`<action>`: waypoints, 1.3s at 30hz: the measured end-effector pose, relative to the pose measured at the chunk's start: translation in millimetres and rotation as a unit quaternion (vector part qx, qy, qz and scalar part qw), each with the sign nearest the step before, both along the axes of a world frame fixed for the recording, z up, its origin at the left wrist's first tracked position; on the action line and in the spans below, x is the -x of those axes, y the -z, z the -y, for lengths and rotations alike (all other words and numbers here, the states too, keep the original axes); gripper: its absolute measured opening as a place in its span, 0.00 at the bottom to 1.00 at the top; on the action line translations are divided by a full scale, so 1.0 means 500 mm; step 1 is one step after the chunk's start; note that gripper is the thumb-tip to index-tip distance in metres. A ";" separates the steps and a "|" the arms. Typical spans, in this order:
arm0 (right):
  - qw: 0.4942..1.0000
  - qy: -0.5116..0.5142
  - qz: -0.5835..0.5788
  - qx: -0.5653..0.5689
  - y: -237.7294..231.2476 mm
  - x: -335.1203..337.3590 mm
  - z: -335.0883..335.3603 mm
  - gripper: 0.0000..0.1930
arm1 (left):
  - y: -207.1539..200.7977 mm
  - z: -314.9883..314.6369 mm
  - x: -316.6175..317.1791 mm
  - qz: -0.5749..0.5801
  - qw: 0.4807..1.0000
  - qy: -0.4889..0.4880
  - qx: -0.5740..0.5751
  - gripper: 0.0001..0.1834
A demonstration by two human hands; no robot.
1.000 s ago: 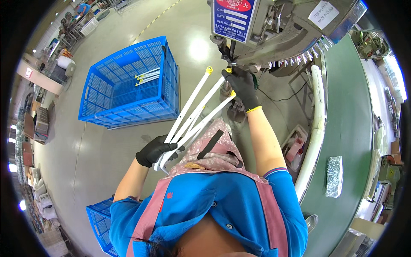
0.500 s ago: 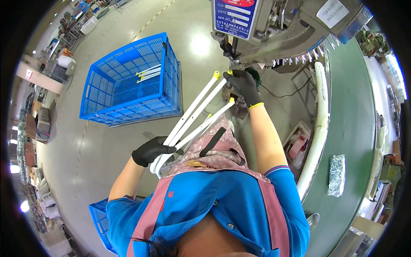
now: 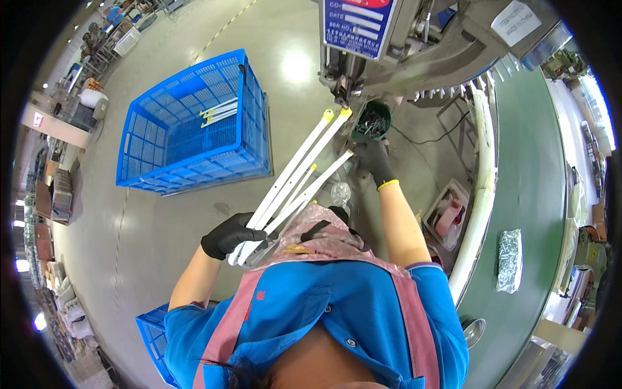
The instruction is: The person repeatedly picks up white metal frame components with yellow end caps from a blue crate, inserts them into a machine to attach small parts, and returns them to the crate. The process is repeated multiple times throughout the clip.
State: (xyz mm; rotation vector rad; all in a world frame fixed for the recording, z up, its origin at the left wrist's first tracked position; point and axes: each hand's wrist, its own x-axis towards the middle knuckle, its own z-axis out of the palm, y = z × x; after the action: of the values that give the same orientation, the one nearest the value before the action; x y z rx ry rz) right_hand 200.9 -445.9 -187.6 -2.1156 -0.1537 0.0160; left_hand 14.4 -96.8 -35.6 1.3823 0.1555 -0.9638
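Note:
My left hand (image 3: 230, 236), in a black glove, is closed around several white tubes (image 3: 285, 178) at their lower, bent ends. The tubes slant up and to the right and carry yellow end fittings (image 3: 328, 115). One fitting sits right at the tip of the machine's metal head (image 3: 343, 87). My right hand (image 3: 372, 163), in a black glove with a yellow cuff, is low beside the end of a shorter-looking tube. Its fingers are dark and partly hidden, so their grip is unclear. Just above it is a dark green cup (image 3: 374, 120) holding small metal pieces.
A blue plastic crate (image 3: 214, 165) with several similar tubes inside stands at the left. Part of another blue crate (image 3: 152, 337) shows at lower left. At right are a green table (image 3: 525, 194) with a clear bag of small parts (image 3: 510, 260), and a bin (image 3: 447, 214).
My right hand has left the upper tube's yellow fitting and moved down toward the shorter-looking tube's end. The green cup is now uncovered. The machine's head is lower, and my left hand keeps its grip.

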 end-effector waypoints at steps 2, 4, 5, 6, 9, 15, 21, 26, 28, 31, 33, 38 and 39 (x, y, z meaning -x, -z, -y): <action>0.999 -0.007 -0.015 -0.050 -0.018 0.009 -0.006 0.12 | -0.007 0.000 0.010 0.021 1.000 0.014 -0.003 0.24; 0.997 0.020 -0.011 -0.075 -0.044 0.007 -0.011 0.13 | -0.011 0.002 0.016 0.045 0.998 -0.005 0.042 0.25; 0.996 0.052 -0.010 -0.077 -0.056 0.014 -0.020 0.13 | -0.013 0.003 0.022 0.052 0.999 -0.003 0.014 0.25; 0.994 0.078 -0.009 -0.074 -0.072 0.013 -0.027 0.13 | -0.013 0.005 0.023 0.047 0.999 -0.008 0.022 0.25; 0.987 0.084 -0.016 -0.134 -0.131 0.008 -0.044 0.14 | -0.015 0.006 0.043 0.057 0.998 -0.018 -0.016 0.26; 0.981 0.071 0.107 -0.145 -0.260 0.006 -0.063 0.17 | -0.019 0.010 0.080 0.112 0.992 -0.058 -0.007 0.26; 0.951 0.041 0.112 -0.285 -0.285 -0.023 -0.089 0.17 | -0.002 0.023 0.088 0.111 0.985 -0.132 0.002 0.26; 0.971 0.034 0.101 -0.214 -0.256 -0.038 -0.082 0.15 | 0.021 0.026 0.082 0.111 0.986 -0.125 0.006 0.25; 0.964 0.008 0.086 -0.253 -0.248 -0.040 -0.080 0.14 | 0.029 0.029 0.086 0.102 0.986 -0.134 0.010 0.24; 0.977 0.006 0.111 -0.180 -0.246 -0.045 -0.079 0.14 | 0.035 0.024 0.082 0.080 0.988 -0.130 -0.001 0.25; 0.982 0.013 0.104 -0.157 -0.246 -0.048 -0.079 0.14 | 0.037 0.019 0.079 0.067 0.991 -0.116 -0.008 0.27; 0.973 -0.008 0.111 -0.201 -0.241 -0.051 -0.074 0.14 | 0.028 0.022 0.071 0.086 0.991 -0.099 -0.023 0.26; 0.972 -0.009 0.109 -0.209 -0.237 -0.051 -0.073 0.14 | 0.022 0.024 0.074 0.093 0.991 -0.093 -0.030 0.26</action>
State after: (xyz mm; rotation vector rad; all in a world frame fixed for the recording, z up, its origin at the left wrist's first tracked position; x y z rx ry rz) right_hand 226.4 -409.4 -69.0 -1.6901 -0.2802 -0.2210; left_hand -22.6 -108.7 -46.5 1.4773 0.1713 -0.6757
